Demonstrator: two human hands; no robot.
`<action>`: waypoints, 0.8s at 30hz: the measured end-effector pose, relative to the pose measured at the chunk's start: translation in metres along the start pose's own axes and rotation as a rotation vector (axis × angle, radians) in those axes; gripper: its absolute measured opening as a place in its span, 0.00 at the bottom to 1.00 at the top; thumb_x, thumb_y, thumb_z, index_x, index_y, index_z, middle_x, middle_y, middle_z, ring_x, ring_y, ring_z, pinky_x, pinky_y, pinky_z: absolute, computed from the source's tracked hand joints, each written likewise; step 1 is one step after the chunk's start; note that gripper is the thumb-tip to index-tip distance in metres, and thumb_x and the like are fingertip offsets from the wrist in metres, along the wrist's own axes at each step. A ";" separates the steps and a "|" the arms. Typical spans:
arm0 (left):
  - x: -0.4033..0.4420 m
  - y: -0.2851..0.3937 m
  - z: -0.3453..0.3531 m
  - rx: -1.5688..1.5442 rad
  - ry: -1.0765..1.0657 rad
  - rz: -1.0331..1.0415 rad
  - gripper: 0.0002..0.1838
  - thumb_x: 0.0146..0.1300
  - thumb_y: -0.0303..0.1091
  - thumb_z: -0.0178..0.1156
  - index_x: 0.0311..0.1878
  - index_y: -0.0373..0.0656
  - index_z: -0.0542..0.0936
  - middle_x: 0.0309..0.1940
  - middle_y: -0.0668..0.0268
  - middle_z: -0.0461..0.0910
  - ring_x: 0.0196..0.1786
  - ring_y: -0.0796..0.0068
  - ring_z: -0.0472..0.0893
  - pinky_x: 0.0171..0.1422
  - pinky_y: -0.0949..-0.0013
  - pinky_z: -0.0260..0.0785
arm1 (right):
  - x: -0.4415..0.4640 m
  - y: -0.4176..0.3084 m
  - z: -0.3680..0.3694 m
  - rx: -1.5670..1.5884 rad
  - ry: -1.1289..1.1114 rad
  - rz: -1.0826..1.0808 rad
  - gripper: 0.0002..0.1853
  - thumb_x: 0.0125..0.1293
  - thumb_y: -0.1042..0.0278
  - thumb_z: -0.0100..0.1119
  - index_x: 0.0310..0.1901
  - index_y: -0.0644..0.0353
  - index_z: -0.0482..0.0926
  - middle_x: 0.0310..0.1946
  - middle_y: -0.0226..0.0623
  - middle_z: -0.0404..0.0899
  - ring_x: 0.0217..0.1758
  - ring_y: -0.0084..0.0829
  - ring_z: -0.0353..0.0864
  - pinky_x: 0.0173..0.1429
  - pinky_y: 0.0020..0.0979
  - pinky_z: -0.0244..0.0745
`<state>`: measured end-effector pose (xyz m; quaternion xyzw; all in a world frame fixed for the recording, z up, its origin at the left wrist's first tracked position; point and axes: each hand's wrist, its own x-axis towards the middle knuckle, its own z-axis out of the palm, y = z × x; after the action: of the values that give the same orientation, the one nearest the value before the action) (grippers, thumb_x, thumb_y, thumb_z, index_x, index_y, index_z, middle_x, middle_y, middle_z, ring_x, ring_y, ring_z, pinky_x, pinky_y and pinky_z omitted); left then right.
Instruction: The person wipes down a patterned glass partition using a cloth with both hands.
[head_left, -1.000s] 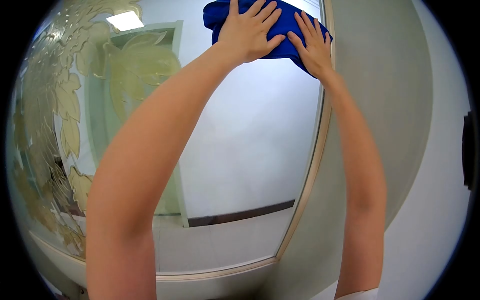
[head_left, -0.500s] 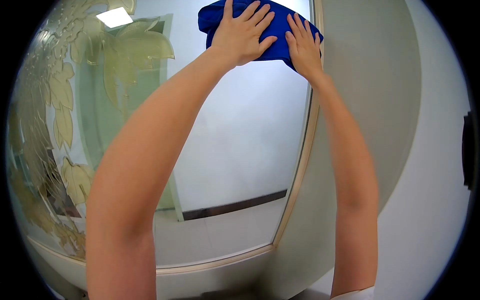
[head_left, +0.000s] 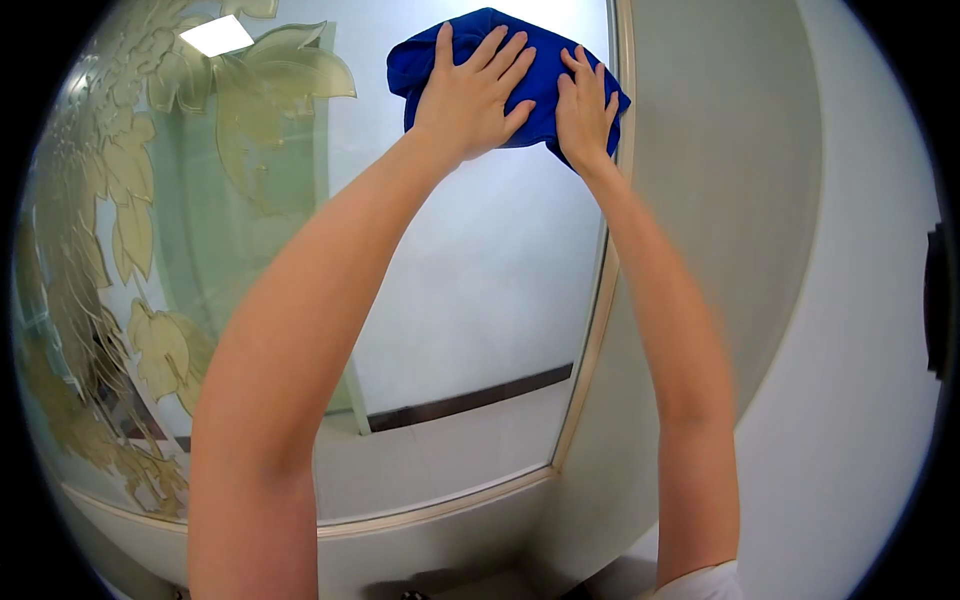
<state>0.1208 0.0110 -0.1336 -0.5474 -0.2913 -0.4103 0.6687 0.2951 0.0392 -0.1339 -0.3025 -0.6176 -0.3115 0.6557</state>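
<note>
A blue cloth (head_left: pixel 535 85) lies flat against the upper part of a glass pane (head_left: pixel 480 280), close to the frame's right edge. My left hand (head_left: pixel 470 95) rests on the cloth's left part, palm down with the fingers spread. On the cloth's right part is my right hand (head_left: pixel 587 108), turned a little on its side, its fingers stretched out and only slightly apart. Both arms reach upward. The palms' contact with the cloth is hidden behind the hands.
Beige trim (head_left: pixel 590 370) borders the glass at the right and below. Raised leaf patterns (head_left: pixel 285 70) cover the glass at the left. A grey-green wall (head_left: pixel 710 170) stands at the right. Through the glass show a green door frame and a dark baseboard (head_left: pixel 470 395).
Both hands and the blue cloth have shifted left and slightly down in view. My right hand has turned more on its side, with its fingers closer together. The camera view has also moved a little.
</note>
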 end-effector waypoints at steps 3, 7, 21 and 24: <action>-0.014 -0.001 -0.003 0.010 0.004 -0.001 0.30 0.71 0.56 0.44 0.72 0.55 0.66 0.73 0.70 0.62 0.75 0.69 0.59 0.76 0.36 0.40 | -0.015 -0.007 0.008 -0.124 0.041 -0.056 0.26 0.76 0.52 0.33 0.71 0.49 0.61 0.76 0.36 0.52 0.81 0.45 0.40 0.77 0.58 0.28; -0.005 0.001 0.011 0.004 -0.011 -0.001 0.30 0.72 0.56 0.43 0.72 0.55 0.66 0.74 0.70 0.61 0.76 0.69 0.58 0.76 0.37 0.40 | -0.008 0.013 0.016 -0.173 0.042 -0.090 0.28 0.76 0.49 0.33 0.74 0.48 0.56 0.77 0.35 0.51 0.81 0.45 0.40 0.78 0.58 0.28; -0.005 0.000 0.015 -0.118 0.012 0.009 0.35 0.69 0.56 0.43 0.72 0.42 0.63 0.72 0.60 0.61 0.76 0.60 0.55 0.76 0.35 0.39 | 0.006 0.035 0.014 -0.306 0.060 -0.302 0.30 0.75 0.50 0.39 0.74 0.53 0.57 0.75 0.39 0.55 0.78 0.43 0.50 0.76 0.55 0.40; -0.004 0.004 0.019 -0.118 0.008 -0.003 0.35 0.69 0.56 0.44 0.72 0.42 0.63 0.73 0.60 0.61 0.76 0.61 0.55 0.76 0.35 0.38 | 0.006 0.038 0.013 -0.279 0.054 -0.311 0.30 0.75 0.49 0.39 0.74 0.53 0.57 0.75 0.39 0.55 0.78 0.43 0.50 0.77 0.55 0.40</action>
<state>0.1231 0.0304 -0.1349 -0.5840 -0.2646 -0.4299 0.6357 0.3169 0.0730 -0.1272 -0.2827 -0.5899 -0.4995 0.5679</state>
